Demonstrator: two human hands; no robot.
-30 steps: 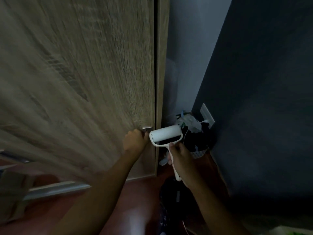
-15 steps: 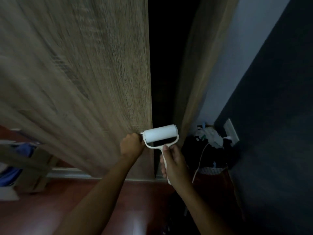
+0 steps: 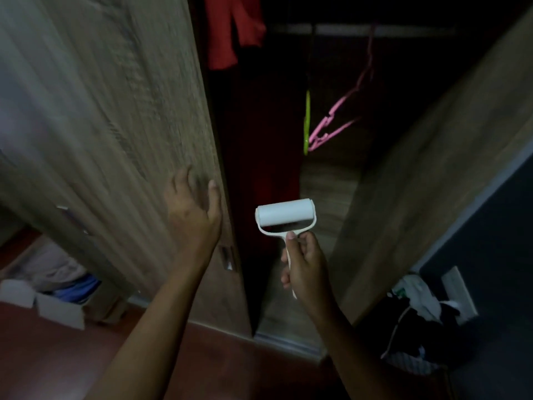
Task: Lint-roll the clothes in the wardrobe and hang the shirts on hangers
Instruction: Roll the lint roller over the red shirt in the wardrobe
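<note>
The left hand (image 3: 192,216) lies flat on the door (image 3: 101,111) near its right edge, fingers spread. The right hand (image 3: 306,265) grips the roller (image 3: 284,215) by its handle, upright before the dark opening. Inside, a red garment (image 3: 234,33) hangs upper left. A pink hanger (image 3: 336,127) and, seemingly, a green hanger (image 3: 307,119) hang from the rail (image 3: 403,30).

Wardrobe opening (image 3: 331,183) clear; door (image 3: 115,125) left, hangers (image 3: 331,125) inside.
</note>
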